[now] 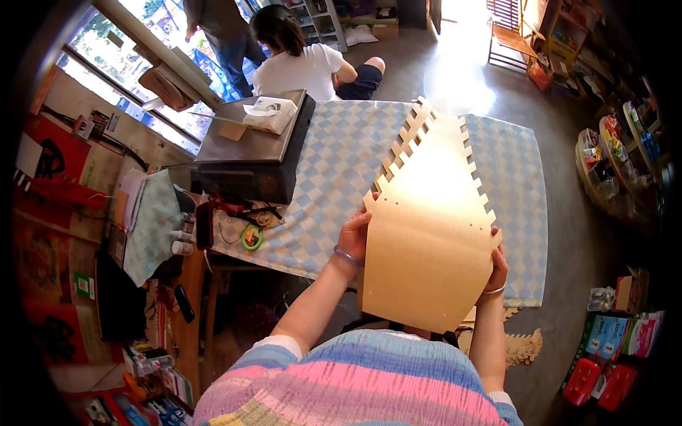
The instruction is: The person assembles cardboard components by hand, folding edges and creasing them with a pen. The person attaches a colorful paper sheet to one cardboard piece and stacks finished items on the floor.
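Observation:
Between my hands is a large plywood panel (419,263), wide at the near end and narrowing away from me, with square notches along both slanted sides. A second notched plywood strip (405,145) runs along its far left side; whether the two are joined I cannot tell. My left hand (357,231) grips the panel's left edge, its fingers partly hidden. On the opposite edge my right hand (499,264) is closed around the wood, fingertips mostly out of sight. The panel is held over the near part of a table with a blue and white checked tablecloth (330,160).
A black and silver box-shaped machine (245,153) stands at the table's left, bearing a tissue pack (270,115). Beside it lie green tape (251,237) and cables. More notched wooden pieces (522,348) are low at right. Two people are beyond the table; racks of goods (618,156) stand right.

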Tool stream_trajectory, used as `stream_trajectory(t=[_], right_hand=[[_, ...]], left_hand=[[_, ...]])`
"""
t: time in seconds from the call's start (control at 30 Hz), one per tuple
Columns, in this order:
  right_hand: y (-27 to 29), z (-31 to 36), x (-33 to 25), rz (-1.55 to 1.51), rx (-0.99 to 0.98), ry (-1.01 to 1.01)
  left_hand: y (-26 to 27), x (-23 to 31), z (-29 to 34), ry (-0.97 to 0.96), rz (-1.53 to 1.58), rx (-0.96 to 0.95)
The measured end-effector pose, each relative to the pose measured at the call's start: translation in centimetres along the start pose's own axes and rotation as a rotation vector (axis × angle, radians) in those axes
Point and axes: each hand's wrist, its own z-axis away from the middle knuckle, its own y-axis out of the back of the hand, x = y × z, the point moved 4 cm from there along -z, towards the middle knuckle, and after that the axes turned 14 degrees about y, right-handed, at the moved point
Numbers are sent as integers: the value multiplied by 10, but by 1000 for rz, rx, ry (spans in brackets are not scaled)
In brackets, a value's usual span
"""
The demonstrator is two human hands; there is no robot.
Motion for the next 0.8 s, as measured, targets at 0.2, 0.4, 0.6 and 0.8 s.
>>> stream_trajectory(t=[0.2,0.4,0.6,0.8], right_hand=[[28,-1,2,-156,-48,-30],[24,0,4,67,-6,26],[36,0,5,39,-69,18],[38,2,6,58,-24,43]], left_hand=[[3,-3,-4,-5,15,-6],[2,1,-6,-53,-34,-4],[-2,1,-11,-41,-15,-77],[-6,3,-9,-10,-9,-69]])
